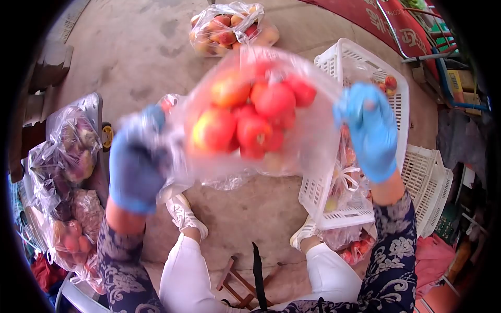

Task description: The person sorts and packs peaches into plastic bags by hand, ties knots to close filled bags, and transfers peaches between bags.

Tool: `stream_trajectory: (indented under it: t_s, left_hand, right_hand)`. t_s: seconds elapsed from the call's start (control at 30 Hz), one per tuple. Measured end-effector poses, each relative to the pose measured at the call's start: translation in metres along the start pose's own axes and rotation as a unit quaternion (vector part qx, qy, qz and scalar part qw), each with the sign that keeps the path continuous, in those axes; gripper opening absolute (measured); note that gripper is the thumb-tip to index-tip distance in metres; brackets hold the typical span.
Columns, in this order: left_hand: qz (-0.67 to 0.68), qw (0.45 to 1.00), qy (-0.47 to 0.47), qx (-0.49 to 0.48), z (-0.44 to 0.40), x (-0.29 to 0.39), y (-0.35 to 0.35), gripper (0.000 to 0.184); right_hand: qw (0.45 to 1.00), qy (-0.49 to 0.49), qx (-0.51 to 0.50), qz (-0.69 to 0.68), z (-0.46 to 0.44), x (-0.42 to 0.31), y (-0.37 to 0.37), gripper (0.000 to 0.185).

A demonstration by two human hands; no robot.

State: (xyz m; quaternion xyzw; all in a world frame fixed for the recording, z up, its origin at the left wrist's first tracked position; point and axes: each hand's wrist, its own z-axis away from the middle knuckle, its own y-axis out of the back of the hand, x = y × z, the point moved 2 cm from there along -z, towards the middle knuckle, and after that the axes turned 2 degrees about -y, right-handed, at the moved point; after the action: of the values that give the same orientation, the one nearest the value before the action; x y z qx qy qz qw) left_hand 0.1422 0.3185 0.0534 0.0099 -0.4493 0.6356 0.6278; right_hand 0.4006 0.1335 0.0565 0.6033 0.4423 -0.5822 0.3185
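Between my two blue-gloved hands a clear plastic bag (313, 151) is stretched out, with several smooth red-orange round fruits (255, 112) inside; they look like tomatoes or nectarines. My left hand (136, 167) is closed on the bag's left side and is smeared by motion. Pinched fingers of my right hand (368, 130) hold the bag's upper right corner. The bag is blurred and hangs above the floor, hiding part of what lies under it. Some crumpled clear plastic (227, 181) shows just below it.
Ahead on the concrete floor sits a bag of peach-like fruit (229, 31). White plastic crates (402, 112) stand at the right, one with bagged fruit inside. Several filled bags (73, 141) lie on a grey seat or cart at the left. A wooden folding frame (237, 281) is between my legs.
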Motion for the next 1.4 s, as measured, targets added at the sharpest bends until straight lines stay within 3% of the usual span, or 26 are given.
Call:
stream_trajectory:
  t_s: [0.03, 0.07, 0.1, 0.2, 0.37, 0.47, 0.57, 0.6, 0.67, 0.77, 0.8, 0.87, 1.0, 1.07, 1.1, 1.13, 1.17, 1.27, 1.3, 1.4]
  left_hand:
    - [0.043, 0.990, 0.034, -0.130, -0.020, 0.003, -0.002, 0.009]
    - [0.115, 0.985, 0.068, -0.109, -0.046, 0.005, 0.008, 0.009]
    - [0.069, 0.994, 0.003, -0.081, -0.059, 0.003, 0.005, 0.007]
    - [0.099, 0.994, -0.013, -0.040, -0.084, -0.003, 0.020, 0.008]
    - [0.124, 0.986, 0.001, -0.109, -0.069, 0.002, 0.024, 0.007]
    - [0.121, 0.986, 0.032, -0.111, -0.048, 0.002, 0.032, 0.009]
    - [0.121, 0.982, 0.077, -0.126, -0.009, -0.004, 0.063, 0.009]
    - [0.115, 0.988, 0.076, -0.063, 0.012, -0.007, 0.077, 0.005]
    - [0.138, 0.984, 0.100, -0.046, 0.063, -0.005, 0.090, 0.005]
    - [0.141, 0.990, -0.006, 0.009, 0.126, 0.011, 0.118, 0.013]
    - [0.107, 0.994, -0.026, -0.015, 0.147, 0.019, 0.132, 0.018]
    - [0.192, 0.977, -0.090, -0.011, 0.191, 0.025, 0.170, 0.018]
    - [0.159, 0.954, -0.255, 0.017, 0.245, 0.042, 0.219, 0.022]
    - [0.146, 0.953, -0.265, -0.017, 0.263, 0.040, 0.236, 0.021]
    - [0.118, 0.954, -0.276, 0.019, 0.268, 0.039, 0.243, 0.021]
    - [0.092, 0.953, -0.283, 0.057, 0.276, 0.036, 0.249, 0.020]
    - [0.100, 0.942, -0.272, 0.167, 0.283, 0.032, 0.266, 0.025]
    - [0.129, 0.936, -0.282, 0.169, 0.270, 0.031, 0.273, 0.022]
    - [0.150, 0.921, -0.276, 0.229, 0.266, 0.028, 0.278, 0.018]
    - [0.175, 0.939, -0.258, 0.144, 0.243, 0.029, 0.289, 0.017]
  right_hand:
    - [0.999, 0.002, 0.018, -0.042, -0.012, 0.010, 0.010, 0.024]
    - [0.999, 0.008, 0.037, -0.018, -0.018, 0.017, 0.014, 0.024]
    - [0.998, 0.015, 0.054, 0.005, -0.023, 0.026, 0.015, 0.023]
    - [0.995, 0.026, 0.080, 0.053, -0.030, 0.047, 0.019, 0.021]
    - [0.991, 0.012, 0.134, 0.007, -0.022, 0.054, 0.012, 0.027]
    - [0.998, 0.037, 0.041, -0.006, -0.016, 0.048, -0.003, 0.029]
    - [0.999, -0.015, 0.027, -0.032, 0.004, 0.032, -0.031, 0.032]
    - [0.998, -0.027, 0.008, -0.054, 0.009, 0.028, -0.045, 0.030]
    - [0.993, -0.046, -0.039, -0.098, 0.016, 0.017, -0.072, 0.025]
    - [0.992, -0.050, -0.094, -0.070, 0.009, -0.006, -0.132, 0.034]
    - [0.989, -0.046, -0.127, -0.068, 0.005, -0.013, -0.151, 0.034]
    - [0.980, -0.038, -0.187, -0.063, -0.001, -0.021, -0.187, 0.034]
    - [0.946, -0.017, -0.318, -0.067, -0.018, -0.014, -0.273, 0.029]
    - [0.919, 0.047, -0.385, -0.063, -0.021, 0.002, -0.312, 0.019]
    - [0.919, 0.045, -0.389, -0.051, -0.025, 0.013, -0.328, 0.020]
    - [0.919, 0.037, -0.391, -0.039, -0.025, 0.024, -0.342, 0.020]
    - [0.919, 0.026, -0.392, -0.025, -0.024, 0.043, -0.360, 0.020]
    - [0.928, -0.150, -0.305, -0.151, -0.028, 0.092, -0.393, 0.020]
    - [0.923, -0.189, -0.279, -0.187, -0.033, 0.107, -0.400, 0.019]
    - [0.918, -0.252, -0.240, -0.192, -0.037, 0.146, -0.415, 0.016]
